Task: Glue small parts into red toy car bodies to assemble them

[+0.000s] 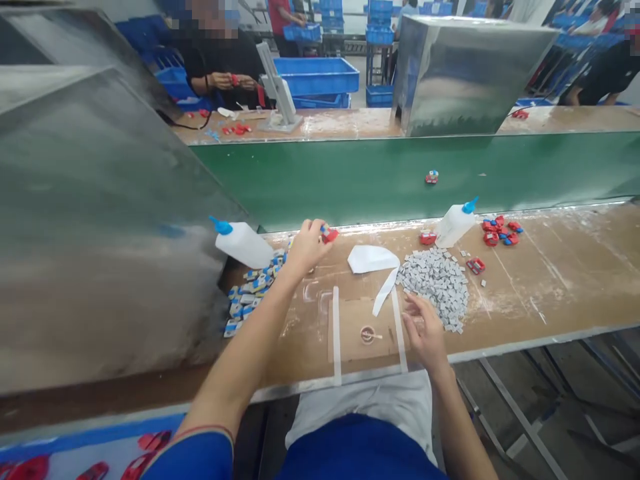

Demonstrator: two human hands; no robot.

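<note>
pinching one small red piece [329, 234], the left hand [306, 247] has its grip clamped on it, over the far side of the counter [575, 267]. the right hand [424, 327] has its grip loose, finger and thumb apart, with nothing seen between them, just beside the grey bits [435, 283].

the red piece looks light and stiff, like hard plastic, and maybe a bit slippery. i think it is best held by its two sides, with fingertips. the grey bits look tiny and light, so pick them up by the edges.

now count. near the left arm is one heap of blue pieces [260, 283], too piled up to count. the grey bits make one big heap, too many to count. there are two bottles [245, 245], one white strip [373, 259], two tapes [337, 337] and one little cup [367, 335] between the tapes. on the right side, one red toy [427, 238] is by a bottle, one lies alone, and about six sit bunched up. one more is on the green strip [350, 173].
</note>
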